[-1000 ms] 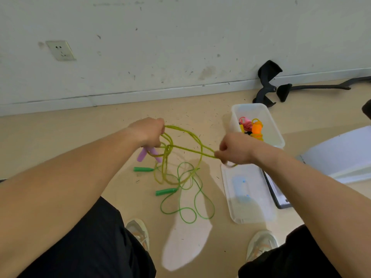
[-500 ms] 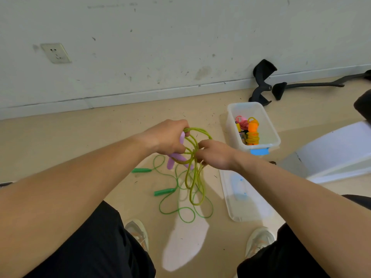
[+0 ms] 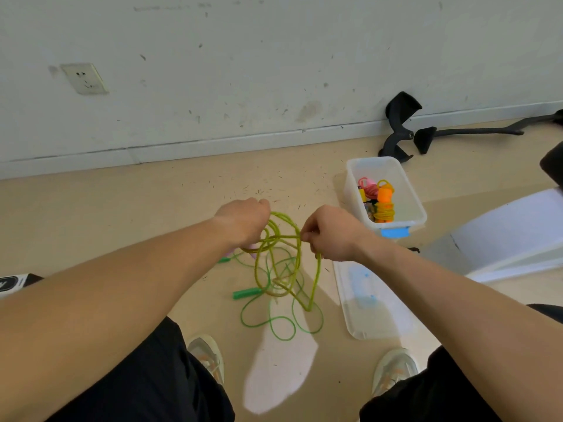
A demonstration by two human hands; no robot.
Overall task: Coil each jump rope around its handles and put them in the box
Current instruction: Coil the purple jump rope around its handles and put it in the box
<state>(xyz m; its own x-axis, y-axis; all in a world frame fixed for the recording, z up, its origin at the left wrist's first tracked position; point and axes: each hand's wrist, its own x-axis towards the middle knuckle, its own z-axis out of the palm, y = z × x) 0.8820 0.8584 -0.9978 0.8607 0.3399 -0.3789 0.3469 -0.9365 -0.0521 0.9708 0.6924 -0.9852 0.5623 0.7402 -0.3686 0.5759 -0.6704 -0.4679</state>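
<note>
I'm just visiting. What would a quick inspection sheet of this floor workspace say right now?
Surface: beige floor, speckled with small dark bits.
Job's things: yellow-green rope held up in loops; green rope loose on the floor; clear box holds coiled ropes; lid lies on the floor nearby.
Clutter: black parts by the wall.
Hands: left hand grips rope loops and purple handles; right hand pinches a strand.
Cables: nothing seen.
Surroundings: socket on the wall; white panel at right.

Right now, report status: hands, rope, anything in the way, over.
Left hand grips yellow-green rope, right hand pinches a strand. Rope uncoiled, loops dangling. Green rope loose on floor underneath; box open.
</note>
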